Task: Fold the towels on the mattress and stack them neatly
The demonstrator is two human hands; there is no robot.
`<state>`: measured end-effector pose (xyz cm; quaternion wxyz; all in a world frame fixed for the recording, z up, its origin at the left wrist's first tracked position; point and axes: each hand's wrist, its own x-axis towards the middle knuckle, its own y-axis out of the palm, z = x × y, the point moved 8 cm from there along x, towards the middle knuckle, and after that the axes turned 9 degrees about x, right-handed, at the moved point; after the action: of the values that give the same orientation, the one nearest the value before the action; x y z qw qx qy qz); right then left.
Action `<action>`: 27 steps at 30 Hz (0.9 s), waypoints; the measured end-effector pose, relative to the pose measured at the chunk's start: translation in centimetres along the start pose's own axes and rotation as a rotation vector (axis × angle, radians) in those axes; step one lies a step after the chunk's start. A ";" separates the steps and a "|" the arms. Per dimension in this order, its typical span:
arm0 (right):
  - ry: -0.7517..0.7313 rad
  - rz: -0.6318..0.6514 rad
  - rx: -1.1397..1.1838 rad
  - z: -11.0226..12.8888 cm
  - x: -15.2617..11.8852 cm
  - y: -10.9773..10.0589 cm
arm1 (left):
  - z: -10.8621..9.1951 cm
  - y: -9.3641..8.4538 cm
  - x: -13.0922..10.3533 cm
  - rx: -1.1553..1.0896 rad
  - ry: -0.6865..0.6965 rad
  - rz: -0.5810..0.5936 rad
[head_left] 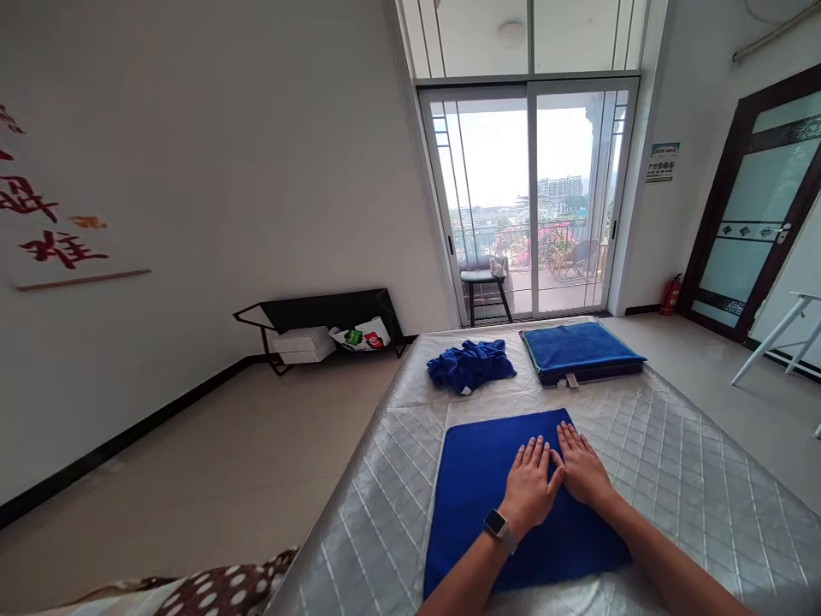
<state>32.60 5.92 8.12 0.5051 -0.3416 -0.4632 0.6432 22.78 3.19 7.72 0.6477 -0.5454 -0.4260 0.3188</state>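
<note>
A blue towel (475, 488) is spread flat on the silvery quilted mattress (365, 505) in front of me. My left hand (531, 486), with a watch (497, 524) on its wrist, lies palm down on the towel, fingers stretched out. Beside it my right hand (581, 466) rests flat near the towel's right edge, fingers also extended. The two hands meet around the thumbs. Farther back lie a crumpled blue towel (471, 364) on the left and a neat stack of folded towels (582, 347) with small white tags on the right.
A black bench (327, 310) with white boxes (301, 344) and a printed bag (363, 335) stands along the left wall. Beyond the mattress are a stool (484, 278) and a sliding glass door (531, 197). A patterned brown cloth (224, 590) lies at lower left.
</note>
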 end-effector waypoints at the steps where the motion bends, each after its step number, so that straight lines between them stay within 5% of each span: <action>1: -0.006 -0.009 0.002 -0.1 0.0 0.1 | -0.2 0.1 -0.2 -0.005 -0.008 -0.002; 3: -0.007 -0.025 0.014 -0.3 0.1 0.3 | 1.1 0.2 -1.1 0.002 -0.069 0.000; 9: -0.019 -0.067 0.043 -0.6 0.3 0.9 | 10.9 0.8 -7.8 0.106 -0.344 0.070; 12: -0.030 -0.074 0.026 -0.7 0.4 1.1 | 14.2 1.2 -11.1 0.134 -0.449 0.069; 19: -0.039 -0.059 -0.009 -0.3 0.4 0.7 | 14.6 1.0 -12.3 0.138 -0.503 0.061; 27: 0.002 0.010 0.023 -1.1 -4.1 1.8 | 14.8 1.1 -12.5 0.160 -0.494 0.064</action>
<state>34.09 2.09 5.92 0.5064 -0.3388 -0.4535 0.6505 4.09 -1.06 4.70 0.5547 -0.4113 -0.5274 0.4950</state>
